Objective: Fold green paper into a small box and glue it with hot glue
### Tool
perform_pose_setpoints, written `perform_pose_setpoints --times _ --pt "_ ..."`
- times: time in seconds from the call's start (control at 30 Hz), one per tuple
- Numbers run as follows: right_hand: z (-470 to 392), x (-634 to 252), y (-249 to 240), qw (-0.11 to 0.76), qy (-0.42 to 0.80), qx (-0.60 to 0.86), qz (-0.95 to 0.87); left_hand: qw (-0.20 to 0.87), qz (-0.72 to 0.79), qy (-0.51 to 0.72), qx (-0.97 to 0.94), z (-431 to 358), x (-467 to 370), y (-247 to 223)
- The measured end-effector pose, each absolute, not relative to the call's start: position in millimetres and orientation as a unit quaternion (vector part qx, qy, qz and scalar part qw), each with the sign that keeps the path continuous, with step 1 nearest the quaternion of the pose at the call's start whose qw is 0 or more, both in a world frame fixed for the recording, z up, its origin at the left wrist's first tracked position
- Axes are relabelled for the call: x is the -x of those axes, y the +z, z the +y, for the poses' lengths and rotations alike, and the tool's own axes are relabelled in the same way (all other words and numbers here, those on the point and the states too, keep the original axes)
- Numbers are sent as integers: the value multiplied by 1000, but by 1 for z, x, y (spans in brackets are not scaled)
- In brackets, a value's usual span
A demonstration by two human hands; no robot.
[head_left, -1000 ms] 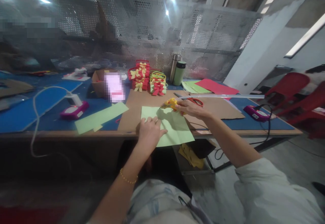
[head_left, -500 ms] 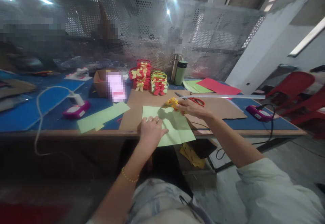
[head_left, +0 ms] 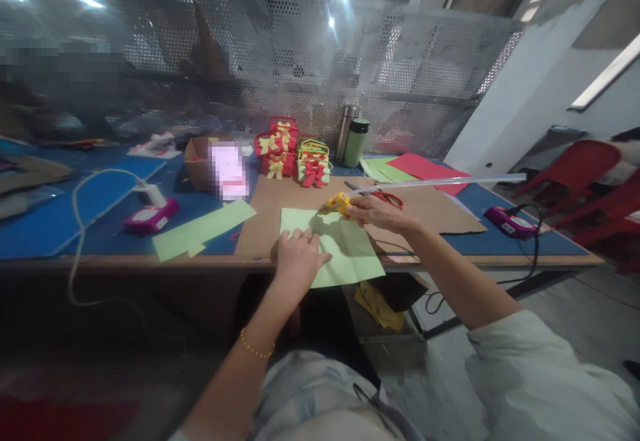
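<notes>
From where I stand, the green sheet lies across the cardboard, its near edge overhanging the surface. The left hand rests on it, fingers spread, gripping nothing. The right hand has its fingers closed around a yellow glue gun, a long clear rod jutting behind. The sheet looks light, floppy and easily creased, best held flat or lifted by opposite edges. The red-handled scissors crowd the far right; leftward, cardboard gives some sliding room before the pale strip.
</notes>
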State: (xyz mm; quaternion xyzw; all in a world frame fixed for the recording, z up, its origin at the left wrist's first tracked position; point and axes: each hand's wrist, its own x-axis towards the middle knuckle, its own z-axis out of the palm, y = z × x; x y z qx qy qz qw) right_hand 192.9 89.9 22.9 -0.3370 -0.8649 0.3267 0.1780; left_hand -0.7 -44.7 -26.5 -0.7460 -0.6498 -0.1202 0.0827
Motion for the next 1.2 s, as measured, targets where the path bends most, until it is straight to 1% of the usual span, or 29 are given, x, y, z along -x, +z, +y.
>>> perform_pose_setpoints --times 0.17,0.57,0.97,1.2 --pt "96 -190 18 183 299 355 -867 79 -652 -108 746 -46 1 -26" --pt "88 -194 23 165 299 354 -871 93 -647 -117 748 -44 2 -28" --pt "87 -195 27 172 301 360 -866 90 -645 -111 751 -44 2 -28" --pt "86 -203 28 197 286 382 -856 95 -644 -112 751 -44 3 -29"
